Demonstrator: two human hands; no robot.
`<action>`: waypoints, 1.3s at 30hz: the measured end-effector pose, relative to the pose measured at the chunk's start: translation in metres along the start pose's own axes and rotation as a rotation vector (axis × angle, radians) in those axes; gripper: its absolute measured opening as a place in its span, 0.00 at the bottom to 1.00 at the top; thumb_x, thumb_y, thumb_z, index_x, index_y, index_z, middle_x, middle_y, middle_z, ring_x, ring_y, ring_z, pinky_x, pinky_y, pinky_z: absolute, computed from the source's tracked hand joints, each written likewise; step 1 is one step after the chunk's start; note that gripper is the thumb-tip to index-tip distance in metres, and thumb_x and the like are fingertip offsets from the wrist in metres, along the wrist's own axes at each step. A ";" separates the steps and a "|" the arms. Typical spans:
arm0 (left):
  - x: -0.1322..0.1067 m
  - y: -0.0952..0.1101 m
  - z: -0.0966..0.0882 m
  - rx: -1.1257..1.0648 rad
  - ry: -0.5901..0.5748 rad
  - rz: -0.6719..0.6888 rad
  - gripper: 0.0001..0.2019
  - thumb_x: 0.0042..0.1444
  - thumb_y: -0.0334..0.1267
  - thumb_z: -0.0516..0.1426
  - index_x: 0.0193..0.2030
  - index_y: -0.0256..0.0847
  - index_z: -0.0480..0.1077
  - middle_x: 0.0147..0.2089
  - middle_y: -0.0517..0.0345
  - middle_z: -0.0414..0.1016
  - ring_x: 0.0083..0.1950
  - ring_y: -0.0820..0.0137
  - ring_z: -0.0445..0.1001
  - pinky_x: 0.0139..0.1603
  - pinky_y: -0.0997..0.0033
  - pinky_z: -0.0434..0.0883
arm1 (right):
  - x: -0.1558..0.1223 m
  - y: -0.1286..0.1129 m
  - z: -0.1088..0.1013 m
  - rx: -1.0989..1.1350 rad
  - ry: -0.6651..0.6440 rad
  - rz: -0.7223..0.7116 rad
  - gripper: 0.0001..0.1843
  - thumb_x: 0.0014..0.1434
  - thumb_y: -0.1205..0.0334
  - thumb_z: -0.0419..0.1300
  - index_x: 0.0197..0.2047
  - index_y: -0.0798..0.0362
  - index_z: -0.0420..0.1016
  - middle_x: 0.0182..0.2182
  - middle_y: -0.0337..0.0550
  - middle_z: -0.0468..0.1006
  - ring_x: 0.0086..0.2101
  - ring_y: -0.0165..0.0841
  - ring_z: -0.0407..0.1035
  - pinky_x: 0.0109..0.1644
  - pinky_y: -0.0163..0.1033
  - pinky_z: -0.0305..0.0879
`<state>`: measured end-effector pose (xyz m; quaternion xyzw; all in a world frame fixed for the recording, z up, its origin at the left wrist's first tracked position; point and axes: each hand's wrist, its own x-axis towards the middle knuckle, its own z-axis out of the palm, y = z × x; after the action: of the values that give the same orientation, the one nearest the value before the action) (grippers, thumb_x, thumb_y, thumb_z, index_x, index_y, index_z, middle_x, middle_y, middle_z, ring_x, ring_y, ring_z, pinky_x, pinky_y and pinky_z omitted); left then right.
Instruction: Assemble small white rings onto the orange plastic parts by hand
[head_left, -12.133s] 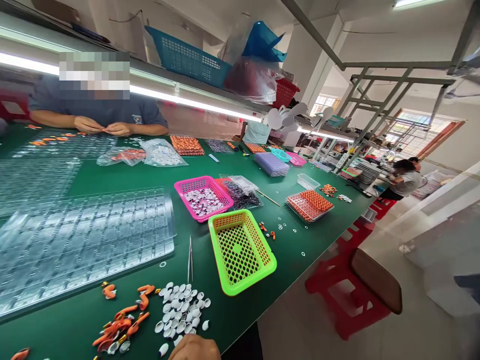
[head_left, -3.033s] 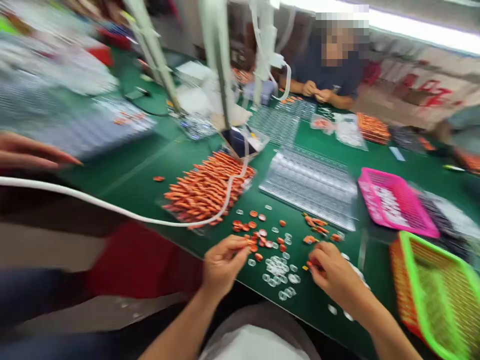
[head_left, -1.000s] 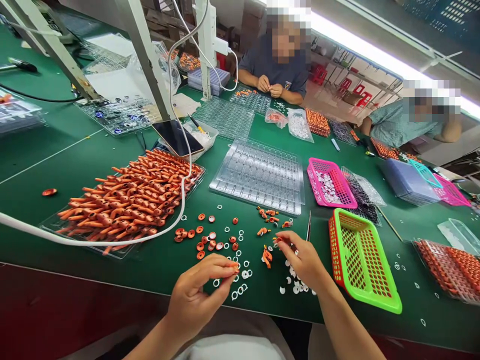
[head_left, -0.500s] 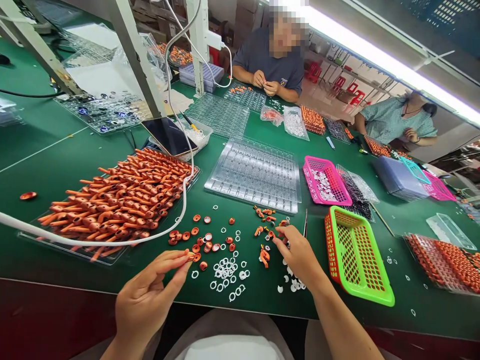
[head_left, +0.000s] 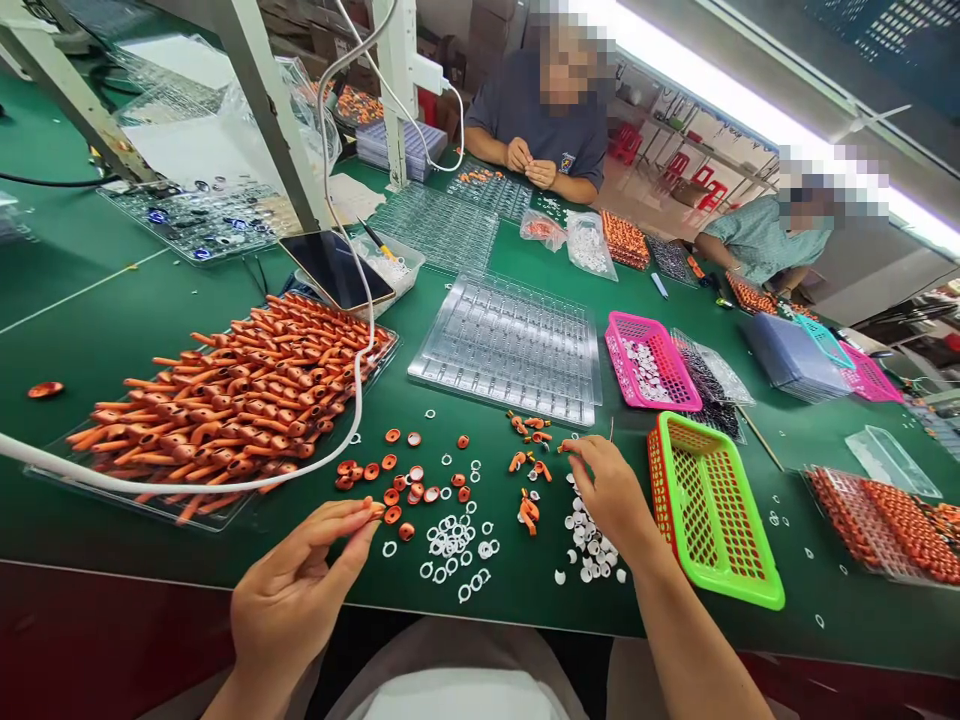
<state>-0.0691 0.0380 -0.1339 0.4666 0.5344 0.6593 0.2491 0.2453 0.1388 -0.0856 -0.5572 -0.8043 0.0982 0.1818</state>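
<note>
My left hand (head_left: 300, 580) is closed in a pinch over the front of the green table; what its fingertips hold is mostly hidden, with a hint of orange. Beside those fingertips lie several round copper-orange caps (head_left: 391, 514), some with white inside. Loose white rings (head_left: 450, 537) are heaped to their right. My right hand (head_left: 611, 495) pinches a small orange part (head_left: 566, 447) between thumb and forefinger. Left of it lie small curved orange pieces (head_left: 528, 512) with yellowish ends. White discs with a notch (head_left: 592, 540) are piled below this hand.
A tray piled with orange stemmed parts (head_left: 225, 390) stands at left, a white cable (head_left: 330, 455) looping over it. Clear plastic trays (head_left: 510, 345) lie ahead. Green (head_left: 750, 590) and pink baskets (head_left: 694, 400) stand right. Two people sit across the table.
My right hand has moved slightly up and right from the curved orange pieces, with a small orange part now showing in its fingertips. More white discs are uncovered. The left hand has hardly moved.
</note>
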 end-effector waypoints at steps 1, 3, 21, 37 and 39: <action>0.000 -0.001 0.000 -0.002 0.001 -0.003 0.13 0.52 0.24 0.64 0.41 0.44 0.78 0.40 0.62 0.80 0.42 0.75 0.79 0.54 0.80 0.76 | 0.002 -0.001 0.002 -0.025 -0.001 -0.028 0.16 0.65 0.72 0.51 0.52 0.52 0.73 0.44 0.48 0.75 0.46 0.41 0.69 0.51 0.47 0.69; -0.001 -0.001 0.000 -0.003 0.005 -0.006 0.12 0.52 0.24 0.64 0.41 0.44 0.78 0.40 0.62 0.80 0.42 0.75 0.79 0.53 0.81 0.76 | 0.008 -0.003 0.009 -0.066 -0.010 -0.092 0.17 0.65 0.73 0.52 0.53 0.52 0.74 0.46 0.48 0.75 0.47 0.41 0.67 0.51 0.47 0.69; -0.001 -0.001 0.000 0.004 0.047 -0.060 0.09 0.51 0.28 0.66 0.38 0.44 0.79 0.39 0.60 0.81 0.40 0.70 0.80 0.51 0.71 0.79 | 0.044 -0.023 0.010 -0.083 -0.084 -0.255 0.26 0.59 0.80 0.49 0.55 0.52 0.74 0.51 0.46 0.76 0.47 0.43 0.66 0.52 0.52 0.67; 0.001 0.003 0.001 0.012 0.039 -0.036 0.09 0.51 0.26 0.65 0.37 0.43 0.78 0.37 0.61 0.80 0.40 0.71 0.80 0.49 0.75 0.79 | -0.023 -0.042 -0.001 0.117 -0.011 -0.121 0.15 0.68 0.68 0.51 0.55 0.50 0.71 0.46 0.48 0.75 0.47 0.40 0.67 0.52 0.49 0.68; 0.001 0.003 0.002 0.007 0.042 -0.048 0.09 0.51 0.26 0.65 0.37 0.43 0.78 0.37 0.61 0.80 0.40 0.71 0.80 0.49 0.75 0.79 | -0.035 -0.048 0.000 0.120 -0.071 -0.094 0.14 0.67 0.62 0.56 0.56 0.50 0.70 0.45 0.49 0.74 0.45 0.40 0.68 0.49 0.48 0.69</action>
<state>-0.0674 0.0383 -0.1308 0.4403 0.5529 0.6610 0.2521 0.2153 0.0885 -0.0750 -0.5030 -0.8282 0.1572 0.1904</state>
